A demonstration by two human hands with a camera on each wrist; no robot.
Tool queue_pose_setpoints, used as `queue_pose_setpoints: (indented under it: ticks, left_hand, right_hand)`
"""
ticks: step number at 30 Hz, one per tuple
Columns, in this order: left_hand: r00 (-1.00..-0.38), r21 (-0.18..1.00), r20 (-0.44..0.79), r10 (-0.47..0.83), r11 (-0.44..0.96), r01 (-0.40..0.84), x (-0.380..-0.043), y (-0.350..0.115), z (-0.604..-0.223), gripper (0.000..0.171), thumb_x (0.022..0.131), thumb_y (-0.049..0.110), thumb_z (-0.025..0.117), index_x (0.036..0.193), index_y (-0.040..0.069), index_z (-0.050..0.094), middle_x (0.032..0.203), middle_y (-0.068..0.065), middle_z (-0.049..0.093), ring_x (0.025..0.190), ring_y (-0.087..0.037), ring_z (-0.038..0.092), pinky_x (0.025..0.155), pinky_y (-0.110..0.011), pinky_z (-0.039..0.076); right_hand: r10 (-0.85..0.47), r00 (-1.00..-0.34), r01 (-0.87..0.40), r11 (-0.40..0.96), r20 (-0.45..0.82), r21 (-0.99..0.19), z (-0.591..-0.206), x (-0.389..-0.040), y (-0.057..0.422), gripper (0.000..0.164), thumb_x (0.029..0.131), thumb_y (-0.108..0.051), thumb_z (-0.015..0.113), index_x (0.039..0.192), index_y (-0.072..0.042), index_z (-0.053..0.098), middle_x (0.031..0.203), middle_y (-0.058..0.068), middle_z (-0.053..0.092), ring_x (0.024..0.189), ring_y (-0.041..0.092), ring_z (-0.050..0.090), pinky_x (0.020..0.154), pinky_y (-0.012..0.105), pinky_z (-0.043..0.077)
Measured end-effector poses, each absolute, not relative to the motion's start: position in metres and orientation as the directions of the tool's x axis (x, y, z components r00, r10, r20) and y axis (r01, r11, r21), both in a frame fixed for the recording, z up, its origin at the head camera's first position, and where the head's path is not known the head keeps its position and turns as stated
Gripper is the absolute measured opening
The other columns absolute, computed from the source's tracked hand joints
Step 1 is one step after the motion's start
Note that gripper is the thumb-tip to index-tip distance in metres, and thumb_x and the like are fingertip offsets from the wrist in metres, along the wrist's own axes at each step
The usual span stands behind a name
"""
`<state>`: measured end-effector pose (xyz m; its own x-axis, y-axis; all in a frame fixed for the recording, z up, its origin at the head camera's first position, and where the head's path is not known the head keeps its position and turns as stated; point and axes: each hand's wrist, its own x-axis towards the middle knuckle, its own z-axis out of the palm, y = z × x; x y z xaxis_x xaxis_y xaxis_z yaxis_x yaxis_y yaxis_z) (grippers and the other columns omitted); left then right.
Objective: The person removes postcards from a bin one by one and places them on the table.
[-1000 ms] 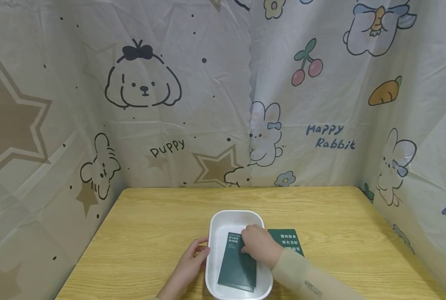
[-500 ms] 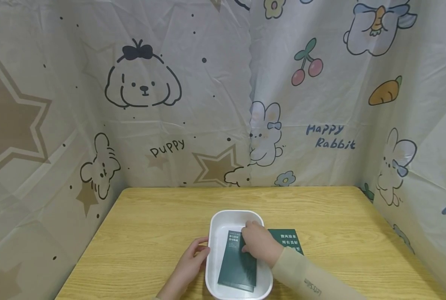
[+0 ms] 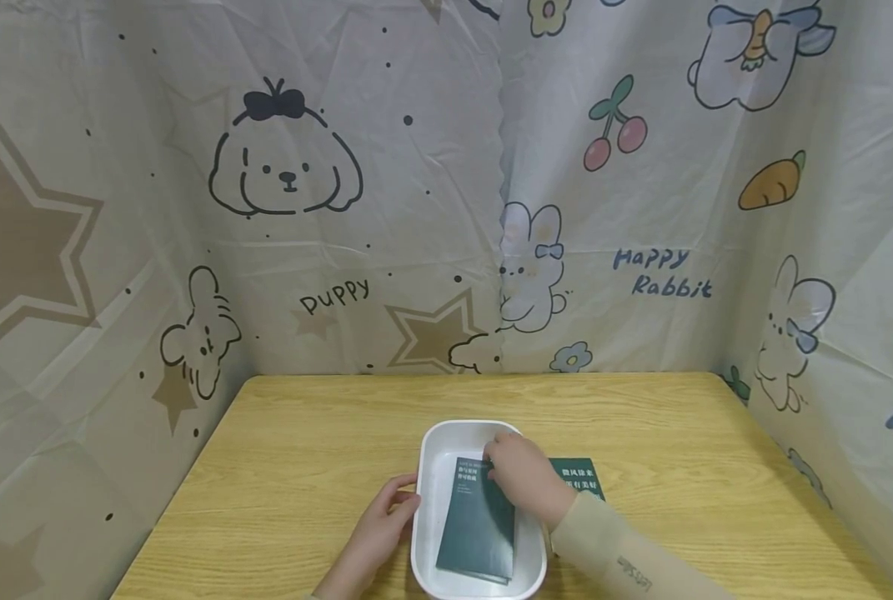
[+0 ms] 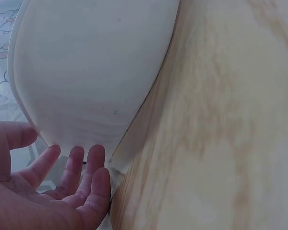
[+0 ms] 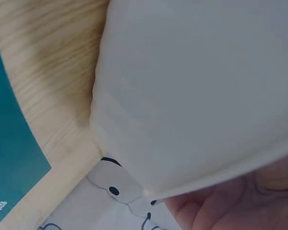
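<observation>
A white plastic basin (image 3: 428, 467) stands on the wooden table. Inside it lies a thin dark green book (image 3: 476, 525) with small white print near its top. My right hand (image 3: 524, 475) reaches over the basin's right rim and pinches the book's upper right corner; its fingertips are partly hidden. From the right wrist, most of that hand lies behind the basin's wall (image 5: 192, 96). My left hand (image 3: 386, 517) touches the basin's left side. In the left wrist view its fingertips rest against the outer wall (image 4: 91, 72), fingers loosely extended, thumb near the rim.
A second green book (image 3: 581, 473) with white characters lies on the table right of the basin, partly covered by my right forearm (image 3: 626, 558). A patterned curtain (image 3: 416, 208) surrounds the table (image 3: 303, 467) at the back and sides.
The top end of the book in the basin has risen a little, along with my right hand, which has shifted slightly up and right. The left hand and basin stay put.
</observation>
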<state>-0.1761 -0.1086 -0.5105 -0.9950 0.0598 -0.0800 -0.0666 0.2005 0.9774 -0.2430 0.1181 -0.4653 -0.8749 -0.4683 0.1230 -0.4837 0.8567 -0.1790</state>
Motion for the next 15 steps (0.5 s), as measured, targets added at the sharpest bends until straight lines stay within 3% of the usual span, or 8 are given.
queue_pose_setpoints:
  ticks: [6,15]
  left_hand:
    - [-0.995,0.976,-0.084,0.062,0.207,-0.07,-0.176,-0.109,-0.511,0.043,0.095,0.029,0.055,0.132,0.007,0.051,0.11,-0.017,0.056,0.092,-0.021,0.059,0.081,-0.04,0.056]
    - [-0.994,0.974,-0.093,0.063,0.215,-0.077,-0.175,-0.108,-0.508,0.044,0.095,0.029,0.055,0.133,0.008,0.05,0.11,-0.017,0.057,0.092,-0.021,0.058,0.082,-0.041,0.055]
  right_hand:
    - [-0.438,-0.885,-0.466,0.838,0.159,-0.285,-0.456,-0.244,0.12,0.005,0.086,-0.014,0.067,0.089,-0.012,0.07,0.083,-0.001,0.064,0.074,0.011,0.054,0.07,0.032,0.056]
    - [-0.43,-0.894,-0.442,0.796,0.128,-0.413,-0.447,-0.241,0.127,0.005,0.09,-0.016,0.064,0.093,-0.014,0.066,0.085,-0.002,0.065,0.073,0.009,0.055,0.069,0.032,0.056]
